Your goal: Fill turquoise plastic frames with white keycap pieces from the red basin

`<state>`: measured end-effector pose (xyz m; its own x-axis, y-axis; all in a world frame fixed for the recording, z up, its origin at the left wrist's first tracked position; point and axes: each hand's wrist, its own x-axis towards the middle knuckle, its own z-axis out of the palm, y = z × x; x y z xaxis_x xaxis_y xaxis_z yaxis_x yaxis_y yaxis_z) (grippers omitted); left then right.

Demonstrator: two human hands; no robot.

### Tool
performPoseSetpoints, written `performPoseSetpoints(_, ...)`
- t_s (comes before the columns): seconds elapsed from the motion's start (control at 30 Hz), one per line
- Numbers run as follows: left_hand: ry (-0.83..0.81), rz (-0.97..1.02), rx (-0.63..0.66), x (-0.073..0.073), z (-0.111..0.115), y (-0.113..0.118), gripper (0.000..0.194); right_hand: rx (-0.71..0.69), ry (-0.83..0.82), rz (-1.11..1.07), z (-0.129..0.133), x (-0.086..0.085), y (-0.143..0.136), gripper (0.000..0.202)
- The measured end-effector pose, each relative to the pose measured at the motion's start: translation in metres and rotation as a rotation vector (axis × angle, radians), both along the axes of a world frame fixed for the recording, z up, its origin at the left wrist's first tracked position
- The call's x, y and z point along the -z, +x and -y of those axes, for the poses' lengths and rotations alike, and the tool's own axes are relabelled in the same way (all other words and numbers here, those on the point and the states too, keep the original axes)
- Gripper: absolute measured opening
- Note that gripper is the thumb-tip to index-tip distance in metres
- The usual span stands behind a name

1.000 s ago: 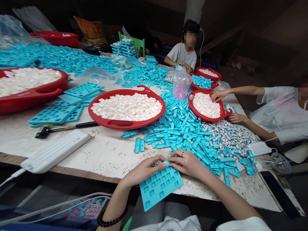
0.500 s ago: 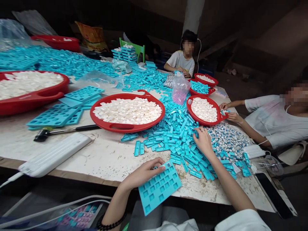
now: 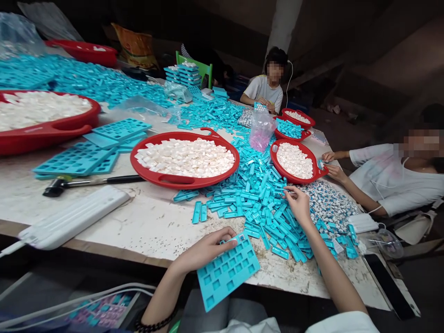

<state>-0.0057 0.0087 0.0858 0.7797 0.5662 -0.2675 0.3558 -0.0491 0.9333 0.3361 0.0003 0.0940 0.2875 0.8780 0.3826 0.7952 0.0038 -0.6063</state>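
Observation:
My left hand [image 3: 208, 249] grips the top left edge of a blue tray [image 3: 229, 270] with square recesses, tilted over the table's front edge. A small piece sits in the tray's top corner. My right hand [image 3: 297, 201] is over the right side of a heap of blue rectangular pieces [image 3: 256, 189], thumb and fingertips pinched together; whatever is between them is too small to name. Beside that hand lies a pile of small white and blue pieces [image 3: 333, 201]. A red basin of white pieces [image 3: 185, 181] stands behind the heap.
More red basins stand left [image 3: 45, 134] and right [image 3: 296, 175]. Stacked blue trays [image 3: 79, 157], a hammer [image 3: 93, 181] and a white power strip [image 3: 76, 217] lie left. A phone [image 3: 390, 282] lies at the right edge. Two people sit across and to the right, hands at small pieces.
My right hand's fingers have drawn together into a pinch over the heap. My left hand still holds the tray. The camera view has shifted slightly.

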Motion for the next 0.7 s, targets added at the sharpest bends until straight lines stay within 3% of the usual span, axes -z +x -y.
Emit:
performPoseSetpoints(0.1, -0.007, -0.001, -0.001, -0.001, 0.000, 0.000, 0.038, -0.105, 0.022, -0.034, 0.001, -0.001, -0.007, 0.038)
performPoseSetpoints(0.23, -0.006, -0.016, -0.010, -0.002, 0.001, 0.000, 0.039, -0.278, 0.006, 0.106, 0.004, -0.007, -0.012, 0.045)
performPoseSetpoints(0.37, -0.017, -0.023, -0.025, 0.000, 0.000, 0.000, 0.040, -0.232, -0.108, 0.323, 0.012, -0.006, -0.009, 0.019)
performPoseSetpoints(0.47, -0.047, -0.056, -0.039, 0.000, -0.001, 0.001, 0.045, -0.219, -0.173, 0.389, 0.014, -0.001, -0.005, 0.013)
performPoseSetpoints(0.6, -0.087, -0.085, -0.059, -0.004, -0.001, -0.001, 0.047, -0.226, -0.068, 0.321, 0.012, 0.008, -0.006, 0.022)
performPoseSetpoints(0.7, -0.076, -0.040, -0.054, -0.009, 0.001, -0.002, 0.042, -0.197, 0.000, 0.062, 0.013, 0.009, -0.013, 0.028)
